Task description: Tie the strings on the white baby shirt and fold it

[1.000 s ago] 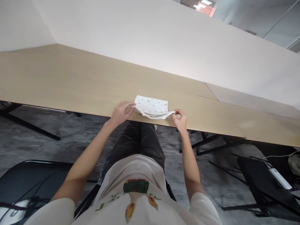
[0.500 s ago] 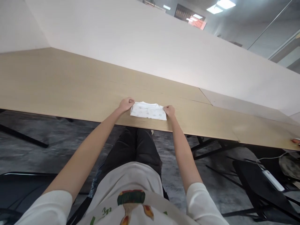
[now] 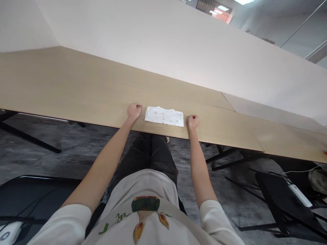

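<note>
On the pale bench (image 3: 89, 88), near its front edge, the folded white cloth (image 3: 164, 116) lies flat. Just beside its ends rest the left hand (image 3: 134, 111) and right hand (image 3: 193, 121) — both held it a moment ago and have now let go, so the fold seems to hold unaided. Their fingers curl inward, loosely closed — nothing visible within.
</note>
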### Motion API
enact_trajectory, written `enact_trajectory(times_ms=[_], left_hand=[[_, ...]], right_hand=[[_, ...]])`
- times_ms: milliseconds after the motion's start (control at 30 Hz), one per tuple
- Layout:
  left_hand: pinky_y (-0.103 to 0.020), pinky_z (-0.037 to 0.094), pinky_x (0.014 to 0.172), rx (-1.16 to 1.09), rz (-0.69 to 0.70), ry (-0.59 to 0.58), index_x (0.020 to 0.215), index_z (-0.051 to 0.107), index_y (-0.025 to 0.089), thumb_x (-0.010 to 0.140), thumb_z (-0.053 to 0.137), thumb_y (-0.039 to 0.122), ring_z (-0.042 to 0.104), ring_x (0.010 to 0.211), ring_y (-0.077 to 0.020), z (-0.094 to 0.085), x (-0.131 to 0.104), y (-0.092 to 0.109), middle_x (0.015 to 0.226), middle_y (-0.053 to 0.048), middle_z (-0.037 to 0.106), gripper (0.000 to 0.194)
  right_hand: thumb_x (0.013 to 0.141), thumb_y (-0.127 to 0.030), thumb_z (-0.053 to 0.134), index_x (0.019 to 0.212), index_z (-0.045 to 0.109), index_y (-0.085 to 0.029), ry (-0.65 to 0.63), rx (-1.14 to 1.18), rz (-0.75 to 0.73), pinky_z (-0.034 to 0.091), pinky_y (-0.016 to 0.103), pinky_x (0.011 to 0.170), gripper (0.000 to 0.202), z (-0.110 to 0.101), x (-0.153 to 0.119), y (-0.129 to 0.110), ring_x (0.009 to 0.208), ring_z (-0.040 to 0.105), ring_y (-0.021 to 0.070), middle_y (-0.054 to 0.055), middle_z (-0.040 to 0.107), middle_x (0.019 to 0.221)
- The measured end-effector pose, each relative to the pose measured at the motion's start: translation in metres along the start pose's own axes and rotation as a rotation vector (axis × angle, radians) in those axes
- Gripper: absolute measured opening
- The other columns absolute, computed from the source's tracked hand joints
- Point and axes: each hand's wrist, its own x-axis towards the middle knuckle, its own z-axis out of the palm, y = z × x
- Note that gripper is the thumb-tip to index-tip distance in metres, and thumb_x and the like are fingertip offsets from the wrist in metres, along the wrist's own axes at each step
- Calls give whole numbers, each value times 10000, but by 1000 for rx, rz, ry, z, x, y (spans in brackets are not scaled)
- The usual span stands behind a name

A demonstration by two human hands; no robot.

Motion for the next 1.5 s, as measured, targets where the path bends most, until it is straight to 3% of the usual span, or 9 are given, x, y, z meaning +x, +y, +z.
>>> enact_trajectory(times_ms=[100, 433, 1333, 1400, 1500], left_hand=[[-375, 465, 943, -4, -23, 34, 1041, 744, 193, 872, 501, 303, 652, 1063, -267, -2, -4, 3, 1087, -113, 746, 316], [-378, 456, 950, -40, -28, -10, 1064, 746, 171, 884, 513, 310, 657, 1066, -271, -8, -9, 8, 1129, -127, 737, 325], [-339, 477, 896, -56, -11, 14, 1029, 755, 183, 862, 508, 321, 667, 993, -248, -6, -8, 5, 1067, -97, 757, 329], [-347, 473, 896, -12, 17, 2, 1026, 756, 190, 866, 506, 329, 663, 999, -256, -4, -7, 6, 1062, -102, 756, 327], [-353, 461, 913, 44, 178, -95, 1036, 751, 192, 898, 473, 374, 650, 1027, -263, 1, -3, 14, 1093, -116, 743, 360]], right_hand=[[781, -229, 428, 968, 718, -95, -51, -34, -22, 490, 338, 868, 371, -1, -1, -2, 901, 674, 247, 180, 738, 1020], [774, -239, 431, 964, 725, -100, -91, -8, -58, 492, 312, 815, 377, -2, -2, 0, 882, 668, 245, 166, 742, 984], [813, -241, 441, 1017, 720, -82, -120, -54, -51, 478, 320, 839, 380, -1, -1, -1, 907, 673, 251, 186, 737, 1047], [834, -253, 445, 1017, 719, -87, -163, -59, -102, 477, 324, 853, 369, 2, 0, -2, 923, 668, 244, 182, 736, 1052], [879, -309, 465, 1023, 717, -115, -337, -42, -257, 478, 307, 866, 349, 8, 4, -10, 938, 660, 212, 145, 737, 1059]])
